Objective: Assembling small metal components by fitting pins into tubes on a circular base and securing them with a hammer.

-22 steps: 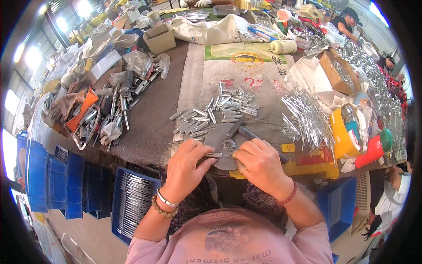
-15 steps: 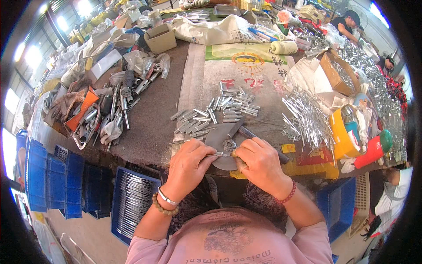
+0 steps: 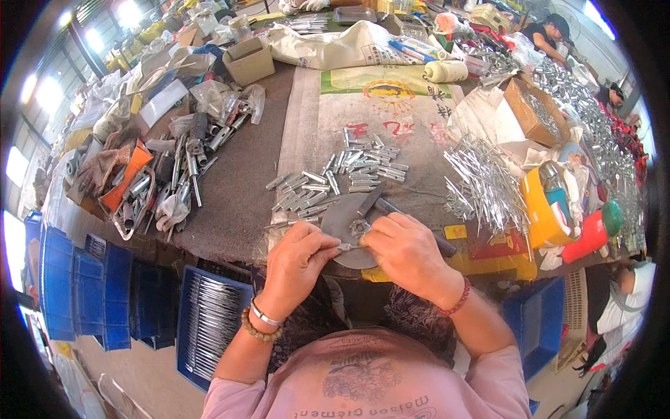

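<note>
Over a round grey metal plate [image 3: 342, 218] at the table's near edge, my left hand [image 3: 299, 255] is closed in a pinch on a short silver metal tube [image 3: 345, 247]. My right hand [image 3: 405, 250] is also pinched, its fingertips at the tube's right end. A thin piece seems to run between them, too small to name. On the plate lies a small round metal part [image 3: 359, 227]. A hammer, its dark handle [image 3: 445, 246] passing behind my right hand, rests across the plate. Just beyond are loose short metal tubes [image 3: 363, 166].
Thin metal rods [image 3: 481, 185] are heaped at right, near a cut yellow container [image 3: 541, 216] and a red bottle [image 3: 586, 239]. Tools and metal parts [image 3: 171, 174] clutter the left. Blue crates [image 3: 59, 279] stand below, one holding long rods [image 3: 209, 321]. Other people work farther off.
My right fingertips have moved slightly up and left, and the thumb is now more hidden. The left hand keeps its pinch on the tube. The whole view has shifted a little.
</note>
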A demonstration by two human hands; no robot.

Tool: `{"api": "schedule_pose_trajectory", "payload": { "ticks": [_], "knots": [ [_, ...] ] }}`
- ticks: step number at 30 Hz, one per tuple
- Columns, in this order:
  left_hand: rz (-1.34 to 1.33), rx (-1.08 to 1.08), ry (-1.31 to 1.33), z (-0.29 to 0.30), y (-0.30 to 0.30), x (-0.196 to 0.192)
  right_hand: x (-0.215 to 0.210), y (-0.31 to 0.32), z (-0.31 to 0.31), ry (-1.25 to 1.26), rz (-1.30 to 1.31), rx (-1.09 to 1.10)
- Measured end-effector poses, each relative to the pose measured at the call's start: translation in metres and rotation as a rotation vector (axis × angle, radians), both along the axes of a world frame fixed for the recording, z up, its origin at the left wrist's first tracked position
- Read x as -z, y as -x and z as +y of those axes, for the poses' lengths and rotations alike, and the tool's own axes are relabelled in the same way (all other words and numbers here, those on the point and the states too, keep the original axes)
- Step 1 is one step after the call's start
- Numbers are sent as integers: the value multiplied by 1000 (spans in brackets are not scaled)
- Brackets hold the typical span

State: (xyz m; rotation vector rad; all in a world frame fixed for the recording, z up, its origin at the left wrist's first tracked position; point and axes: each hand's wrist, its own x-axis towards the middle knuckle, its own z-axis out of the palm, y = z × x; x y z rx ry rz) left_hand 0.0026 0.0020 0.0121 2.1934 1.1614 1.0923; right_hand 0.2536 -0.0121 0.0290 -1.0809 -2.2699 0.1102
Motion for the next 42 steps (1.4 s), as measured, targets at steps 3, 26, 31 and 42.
{"api": "schedule_pose_trajectory", "payload": {
  "ticks": [3, 26, 31, 42],
  "knots": [
    [-34, 26, 27, -2, -2, 1, 4, 6, -1, -38, -32, 0],
    [38, -40, -85, -9, -6, -1, 22, -107, 8, -50, -45, 654],
    [12, -22, -51, -11, -3, -1, 16, -93, 6, -143, -45, 607],
    [38, -17, -95, -9, -4, 4, -8, 14, 2, 47, 150, 84]
  ]
}}
